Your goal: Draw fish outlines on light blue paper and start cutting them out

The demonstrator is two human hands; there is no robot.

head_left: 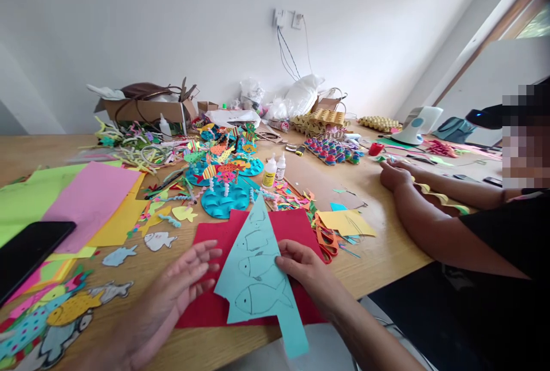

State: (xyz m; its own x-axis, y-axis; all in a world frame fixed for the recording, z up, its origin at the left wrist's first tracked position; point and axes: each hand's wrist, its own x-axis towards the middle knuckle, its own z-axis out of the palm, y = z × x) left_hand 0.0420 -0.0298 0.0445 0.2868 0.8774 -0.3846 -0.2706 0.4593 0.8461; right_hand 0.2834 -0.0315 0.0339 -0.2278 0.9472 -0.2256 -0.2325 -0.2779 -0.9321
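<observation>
A light blue paper piece (256, 279) with several fish drawn on it is held above red paper (296, 225) at the table's front edge. My right hand (301, 265) pinches its right edge between thumb and fingers. To its left, my left hand (184, 279) is open, fingers spread and curved, apart from the paper. Cut-out paper fish lie left of my left hand, among them a white one (158, 240) and a yellow one (75, 308). Orange-handled scissors (327, 239) rest by the red paper's right side.
Blue discs (226, 198) carry colourful paper fish beyond the red paper. Two glue bottles (269, 173) stand near them. A black phone (32, 250) and coloured sheets (92, 193) are at left. Another person's hands (395, 176) work at right, beside egg cartons (333, 150).
</observation>
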